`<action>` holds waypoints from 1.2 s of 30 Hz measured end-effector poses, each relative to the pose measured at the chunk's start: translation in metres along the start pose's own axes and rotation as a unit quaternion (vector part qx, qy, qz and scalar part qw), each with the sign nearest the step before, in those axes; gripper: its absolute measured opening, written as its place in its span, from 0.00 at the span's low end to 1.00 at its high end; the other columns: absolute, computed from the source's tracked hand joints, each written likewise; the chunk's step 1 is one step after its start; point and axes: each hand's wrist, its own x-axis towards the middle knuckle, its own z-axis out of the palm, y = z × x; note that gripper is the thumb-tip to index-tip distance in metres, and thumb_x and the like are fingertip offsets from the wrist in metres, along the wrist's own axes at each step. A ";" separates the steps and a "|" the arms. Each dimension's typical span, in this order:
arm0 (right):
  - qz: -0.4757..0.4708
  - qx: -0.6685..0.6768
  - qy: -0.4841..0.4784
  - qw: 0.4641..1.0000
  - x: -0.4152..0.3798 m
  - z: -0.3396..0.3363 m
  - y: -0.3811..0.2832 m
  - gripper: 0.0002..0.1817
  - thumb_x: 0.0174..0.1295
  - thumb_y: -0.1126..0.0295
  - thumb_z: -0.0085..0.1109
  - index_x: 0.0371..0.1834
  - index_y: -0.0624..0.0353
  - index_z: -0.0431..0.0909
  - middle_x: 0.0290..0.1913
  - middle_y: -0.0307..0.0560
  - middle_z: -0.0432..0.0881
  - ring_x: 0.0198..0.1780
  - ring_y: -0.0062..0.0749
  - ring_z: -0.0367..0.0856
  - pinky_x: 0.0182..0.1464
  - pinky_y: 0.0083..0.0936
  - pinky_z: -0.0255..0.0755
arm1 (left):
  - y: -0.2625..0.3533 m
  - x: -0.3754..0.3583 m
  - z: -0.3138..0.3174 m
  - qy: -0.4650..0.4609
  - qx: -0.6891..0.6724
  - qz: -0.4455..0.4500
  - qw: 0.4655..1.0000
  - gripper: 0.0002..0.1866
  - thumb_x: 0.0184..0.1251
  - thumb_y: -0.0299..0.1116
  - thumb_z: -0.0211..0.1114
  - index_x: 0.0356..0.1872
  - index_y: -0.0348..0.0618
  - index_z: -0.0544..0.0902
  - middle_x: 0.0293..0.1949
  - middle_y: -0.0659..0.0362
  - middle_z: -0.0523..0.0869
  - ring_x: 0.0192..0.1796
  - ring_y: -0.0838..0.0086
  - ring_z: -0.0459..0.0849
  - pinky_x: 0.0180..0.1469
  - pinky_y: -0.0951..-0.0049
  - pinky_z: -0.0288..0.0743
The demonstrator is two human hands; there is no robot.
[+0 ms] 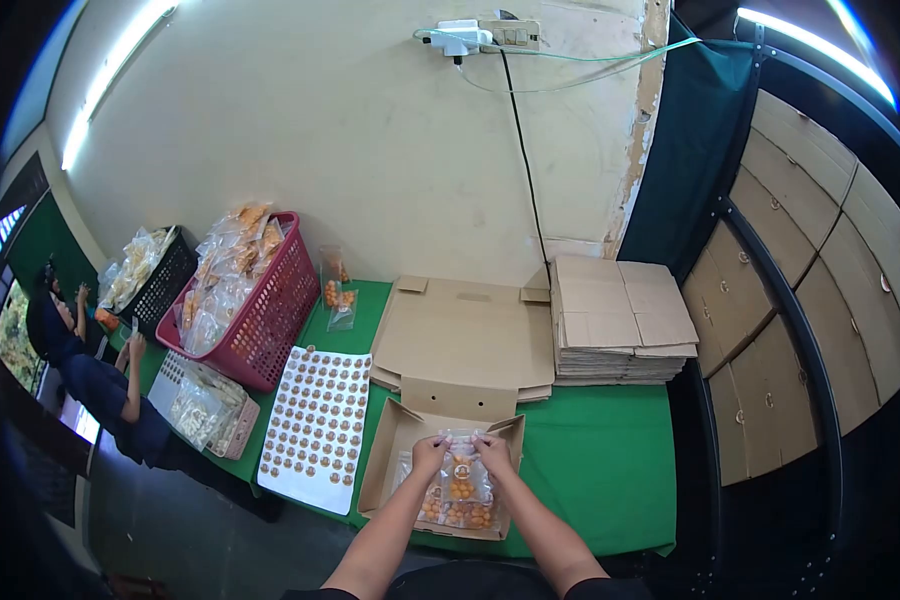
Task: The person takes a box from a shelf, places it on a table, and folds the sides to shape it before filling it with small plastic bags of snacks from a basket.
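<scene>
Just now both hands, left hand (430, 455) and right hand (492, 452), have fingers pinched on the top edge of a clear plastic pouch of orange snacks (459, 488) lying in the open brown cardboard box (383, 455), where uneven pressing could probably crease the slippery pouch or crush its contents.

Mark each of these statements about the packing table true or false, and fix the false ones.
1. Both hands, left hand and right hand, grip a clear snack bag. True.
2. The bag is over an open cardboard box. True.
3. The basket of bags is blue. False: it is red.
4. The sticker sheet lies right of the box. False: it lies left.
5. Flat cardboard is stacked at the back right. True.
</scene>
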 end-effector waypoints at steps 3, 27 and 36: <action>-0.001 -0.041 0.022 0.999 0.000 0.006 0.002 0.08 0.58 0.71 0.59 0.33 0.67 0.81 0.26 0.39 0.80 0.26 0.18 0.73 0.29 0.18 0.67 | -0.007 0.004 -0.005 -0.001 -0.017 -0.002 1.000 0.10 0.59 0.34 0.65 0.29 0.36 0.84 0.25 0.60 0.84 0.27 0.80 0.78 0.34 0.77 0.71; -0.054 -0.113 0.060 0.990 -0.023 0.050 -0.016 0.16 0.56 0.64 0.62 0.43 0.63 0.75 0.36 0.45 0.79 0.36 0.26 0.78 0.34 0.23 0.72 | 0.014 -0.001 -0.009 -0.099 -0.322 -0.079 0.938 0.16 0.67 0.38 0.54 0.32 0.33 0.82 0.27 0.57 0.82 0.28 0.77 0.78 0.33 0.78 0.73; -0.035 -0.008 0.076 0.996 -0.018 0.032 -0.007 0.07 0.57 0.71 0.60 0.36 0.63 0.79 0.32 0.41 0.82 0.32 0.21 0.78 0.33 0.20 0.71 | 0.004 0.014 -0.010 -0.124 -0.173 -0.064 0.975 0.12 0.52 0.34 0.70 0.32 0.36 0.84 0.29 0.60 0.83 0.28 0.80 0.76 0.32 0.78 0.70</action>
